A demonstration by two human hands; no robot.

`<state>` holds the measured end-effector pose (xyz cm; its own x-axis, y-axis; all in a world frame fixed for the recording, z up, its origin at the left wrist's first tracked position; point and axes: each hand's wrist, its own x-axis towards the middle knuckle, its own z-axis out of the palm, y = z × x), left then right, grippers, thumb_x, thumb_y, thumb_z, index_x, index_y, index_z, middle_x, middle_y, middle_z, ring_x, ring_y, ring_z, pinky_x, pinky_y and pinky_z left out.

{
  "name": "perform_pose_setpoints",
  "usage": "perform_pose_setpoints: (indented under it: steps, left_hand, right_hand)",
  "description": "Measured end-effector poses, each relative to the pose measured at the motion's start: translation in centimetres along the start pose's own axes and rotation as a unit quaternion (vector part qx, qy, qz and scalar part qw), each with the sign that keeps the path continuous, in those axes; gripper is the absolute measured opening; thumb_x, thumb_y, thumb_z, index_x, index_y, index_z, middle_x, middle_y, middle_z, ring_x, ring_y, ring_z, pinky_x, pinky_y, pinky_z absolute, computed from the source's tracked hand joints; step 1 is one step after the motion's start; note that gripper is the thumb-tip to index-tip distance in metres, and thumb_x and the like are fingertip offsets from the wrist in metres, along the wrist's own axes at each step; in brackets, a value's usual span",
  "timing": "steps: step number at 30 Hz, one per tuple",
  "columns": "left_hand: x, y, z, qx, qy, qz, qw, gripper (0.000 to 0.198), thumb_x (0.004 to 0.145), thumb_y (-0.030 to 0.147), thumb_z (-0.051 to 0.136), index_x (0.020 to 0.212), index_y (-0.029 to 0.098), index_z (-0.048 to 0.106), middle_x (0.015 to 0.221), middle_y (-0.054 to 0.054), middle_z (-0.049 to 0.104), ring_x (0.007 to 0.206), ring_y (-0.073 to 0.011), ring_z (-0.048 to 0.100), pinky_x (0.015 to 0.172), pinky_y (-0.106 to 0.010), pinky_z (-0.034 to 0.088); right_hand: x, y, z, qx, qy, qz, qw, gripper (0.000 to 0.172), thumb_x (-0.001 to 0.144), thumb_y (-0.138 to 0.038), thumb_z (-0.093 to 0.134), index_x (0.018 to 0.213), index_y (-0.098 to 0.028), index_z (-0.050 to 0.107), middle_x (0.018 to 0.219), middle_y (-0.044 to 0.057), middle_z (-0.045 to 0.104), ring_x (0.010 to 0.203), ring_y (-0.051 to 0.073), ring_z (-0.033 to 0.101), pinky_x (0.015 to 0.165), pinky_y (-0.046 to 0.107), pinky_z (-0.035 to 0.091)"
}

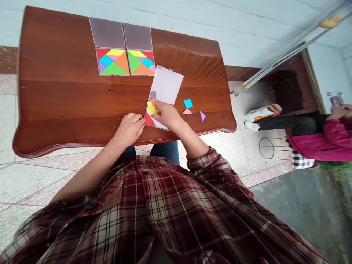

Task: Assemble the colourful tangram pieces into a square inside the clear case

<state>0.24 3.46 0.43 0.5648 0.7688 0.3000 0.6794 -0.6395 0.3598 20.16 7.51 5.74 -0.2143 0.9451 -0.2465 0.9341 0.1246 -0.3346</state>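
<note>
Near the table's front edge lies an opened tangram case, its clear lid (pixel 166 85) folded back behind it. My right hand (pixel 167 115) reaches over the case, fingers closed on a yellow tangram piece (pixel 151 109). A red triangle (pixel 149 120) rests inside at the left, and an orange piece (pixel 153 101) shows partly past my fingers. My left hand (pixel 129 127) lies with fingers together and bent at the case's left edge, touching it. To the right on the tabletop are a blue square (pixel 188 103), a pink triangle (pixel 187 111) and a purple triangle (pixel 202 116).
Two opened cases, a left filled tangram (pixel 113 62) and a right filled tangram (pixel 141 62), stand at the back of the wooden table (pixel 68 95). A seated person (pixel 324 135) is at the far right, near a plastic bag (pixel 263 113) and a wire stand (pixel 266 148).
</note>
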Motion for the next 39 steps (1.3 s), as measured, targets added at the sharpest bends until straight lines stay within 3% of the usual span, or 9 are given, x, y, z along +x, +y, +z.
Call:
perform_pose_setpoints:
  steps: [5, 13, 21, 26, 30, 39]
  left_hand:
    - [0.0, 0.0, -0.1, 0.007, 0.001, 0.002, 1.000, 0.028, 0.098, 0.025, 0.044, 0.102, 0.017, 0.071, 0.103, -0.012, 0.069, 0.091, -0.0267, 0.056, 0.083, -0.044, 0.049]
    - [0.1, 0.0, -0.2, 0.011, -0.003, 0.002, 1.000, 0.030, 0.098, 0.025, 0.043, 0.103, 0.016, 0.071, 0.104, -0.013, 0.069, 0.091, -0.0275, 0.056, 0.083, -0.045, 0.048]
    - [0.1, 0.0, -0.2, -0.003, -0.002, 0.000, 1.000, 0.029, 0.097, 0.025, 0.044, 0.102, 0.017, 0.071, 0.102, -0.012, 0.068, 0.090, -0.0266, 0.056, 0.083, -0.045, 0.048]
    - [0.1, 0.0, -0.1, -0.003, 0.000, 0.000, 1.000, 0.030, 0.098, 0.026, 0.043, 0.103, 0.018, 0.071, 0.102, -0.012, 0.068, 0.091, -0.0271, 0.056, 0.083, -0.045, 0.048]
    - [0.2, 0.0, -0.2, 0.002, -0.004, 0.001, 1.000, 0.030, 0.098, 0.025, 0.043, 0.103, 0.015, 0.071, 0.103, -0.013, 0.069, 0.090, -0.0274, 0.056, 0.083, -0.044, 0.048]
    - [0.1, 0.0, -0.3, -0.002, -0.004, 0.001, 1.000, 0.029, 0.098, 0.025, 0.043, 0.103, 0.017, 0.071, 0.102, -0.012, 0.068, 0.091, -0.0271, 0.056, 0.083, -0.044, 0.048]
  right_hand:
    - [0.2, -0.9, 0.2, -0.040, 0.001, -0.004, 0.999, 0.040, 0.088, -0.024, 0.057, 0.127, -0.016, 0.057, 0.122, 0.013, 0.070, 0.108, 0.028, 0.066, 0.090, 0.040, 0.051]
    - [0.0, -2.0, 0.5, -0.043, 0.024, 0.034, 0.998, 0.028, 0.092, -0.019, 0.044, 0.115, -0.015, 0.061, 0.114, 0.017, 0.071, 0.103, 0.030, 0.067, 0.090, 0.042, 0.051]
    - [0.2, -1.0, 0.3, 0.104, 0.023, 0.061, 0.992, 0.043, 0.084, -0.017, 0.045, 0.127, -0.020, 0.050, 0.086, 0.003, 0.071, 0.086, 0.024, 0.069, 0.083, 0.038, 0.054]
    - [0.1, -1.0, 0.4, 0.181, 0.001, 0.074, 0.981, 0.032, 0.086, -0.019, 0.049, 0.117, -0.024, 0.053, 0.074, -0.004, 0.067, 0.068, 0.019, 0.067, 0.074, 0.035, 0.057]
    - [0.2, -0.9, 0.7, 0.223, 0.002, 0.076, 0.972, 0.025, 0.088, -0.020, 0.050, 0.112, -0.024, 0.055, 0.070, -0.005, 0.065, 0.061, 0.017, 0.066, 0.072, 0.035, 0.058]
    - [0.6, -0.6, 1.1, 0.227, 0.001, 0.090, 0.970, 0.027, 0.090, -0.021, 0.052, 0.116, -0.021, 0.056, 0.072, -0.003, 0.066, 0.059, 0.017, 0.066, 0.074, 0.036, 0.057]
